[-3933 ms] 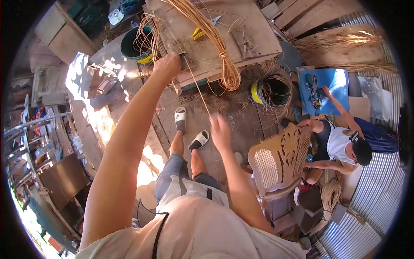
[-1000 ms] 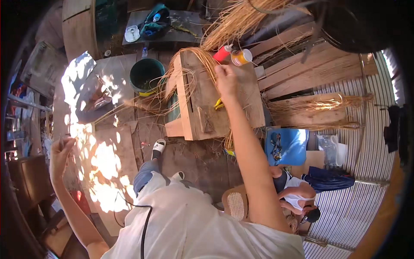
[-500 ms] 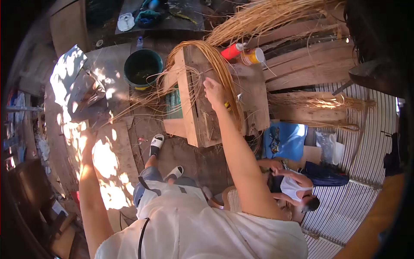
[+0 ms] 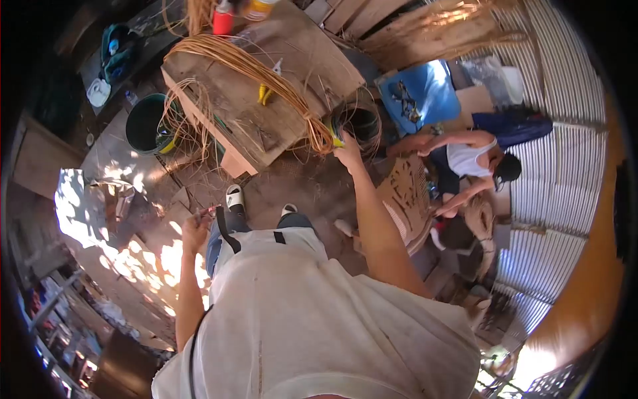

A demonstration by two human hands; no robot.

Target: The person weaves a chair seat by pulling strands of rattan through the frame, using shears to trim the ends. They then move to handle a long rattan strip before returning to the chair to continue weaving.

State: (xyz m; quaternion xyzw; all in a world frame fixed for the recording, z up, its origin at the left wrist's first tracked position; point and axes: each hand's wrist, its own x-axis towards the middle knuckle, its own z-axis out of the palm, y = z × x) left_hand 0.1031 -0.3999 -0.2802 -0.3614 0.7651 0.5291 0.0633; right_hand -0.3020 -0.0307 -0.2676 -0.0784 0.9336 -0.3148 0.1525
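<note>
I am seeing a corrugated metal wall (image 4: 565,176) running down the right side. The worktable (image 4: 302,50) is standing before me, its near corner pointing toward my feet. At its right, a co-worker (image 4: 468,156) is bending beside a carved chair (image 4: 405,189), one hand resting on its back. Beyond them a blue panel (image 4: 435,90) is holding a cluster of dark tools (image 4: 407,106).

The coil of cane (image 4: 249,60) is lying across the tabletop, curving from the left corner to the near right edge, where its bundled end is hanging over. A green bucket (image 4: 146,123) is standing off the left edge, with loose strands (image 4: 189,120) spreading between it and the table. A second bucket (image 4: 359,123) is standing just off the near right edge, beside the coil's end.

My hands are staying well apart. The right hand (image 4: 349,154) is reaching to the second bucket's near side, close to the coil's end, fingers bent; I cannot tell whether it is gripping anything. The left hand (image 4: 195,229) is hovering low beside my leg, fingers partly curled, and I cannot make out whether it is holding something.

A red bottle (image 4: 223,21) and a yellow container (image 4: 259,8) are standing near the far edge. Yellow-handled pliers (image 4: 265,92) are lying beside the coil, mid-tabletop.
</note>
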